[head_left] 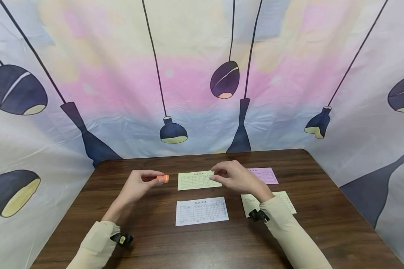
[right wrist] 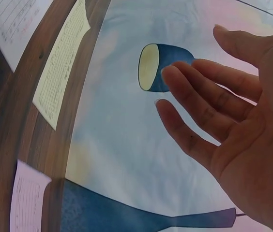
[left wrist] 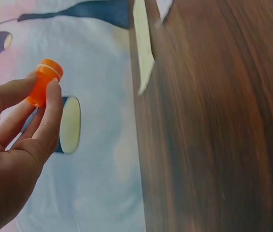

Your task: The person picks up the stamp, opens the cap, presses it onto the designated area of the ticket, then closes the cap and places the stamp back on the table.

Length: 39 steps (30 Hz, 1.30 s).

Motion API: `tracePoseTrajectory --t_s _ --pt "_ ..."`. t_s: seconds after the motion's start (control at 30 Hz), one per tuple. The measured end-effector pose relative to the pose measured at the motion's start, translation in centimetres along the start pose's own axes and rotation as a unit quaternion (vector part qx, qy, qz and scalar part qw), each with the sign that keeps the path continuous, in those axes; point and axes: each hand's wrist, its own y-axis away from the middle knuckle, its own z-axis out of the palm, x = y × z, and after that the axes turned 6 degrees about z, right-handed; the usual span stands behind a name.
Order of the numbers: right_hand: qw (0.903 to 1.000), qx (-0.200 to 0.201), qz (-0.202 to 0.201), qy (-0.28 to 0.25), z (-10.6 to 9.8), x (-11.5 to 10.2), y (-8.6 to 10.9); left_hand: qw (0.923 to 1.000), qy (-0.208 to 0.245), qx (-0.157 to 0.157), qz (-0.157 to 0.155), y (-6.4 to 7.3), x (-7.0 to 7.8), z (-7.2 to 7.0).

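My left hand [head_left: 138, 184] pinches a small orange cylinder [head_left: 166, 178] between thumb and fingertips, above the table and left of the yellow form. In the left wrist view, a thin pale line runs round the orange cylinder [left wrist: 47, 72] near one end. My right hand [head_left: 236, 175] hovers by the right end of the yellow form [head_left: 195, 181], partly covering it from the head camera. Its fingers [right wrist: 199, 108] are loosely bent and hold nothing in the right wrist view. Nearer the front lies a white form [head_left: 202, 212] with a printed grid.
A pink form [head_left: 264, 175] lies at the back right of the brown wooden table [head_left: 148, 239]. Under the right forearm is a pale yellow form [head_left: 284, 200], partly hidden by the sleeve. A cloth backdrop [head_left: 195, 82] printed with lamps hangs behind the table.
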Motion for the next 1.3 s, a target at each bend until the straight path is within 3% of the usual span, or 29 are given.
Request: tracePoseTrajectory --t_s 0.27,0.6,0.87,1.3 --pt "0.9992 0.028 -0.020 -0.020 0.8 -0.7 -0.6 0.9974 0.070 -0.003 0.017 -0.1 1.8 1.7" --pt "0.9977 0.049 -0.042 -0.022 1.6 -1.0 -1.0 0.9946 0.101 -0.010 0.022 0.0 3.9 3.8" --pt "0.9965 0.055 -0.049 -0.039 2.6 -1.3 -1.1 0.9872 0.158 -0.008 0.020 0.0 4.6 5.0" --pt "0.9888 0.079 -0.091 -0.088 4.0 -2.2 -1.3 0.9784 0.203 -0.018 0.035 0.0 5.3 6.2"
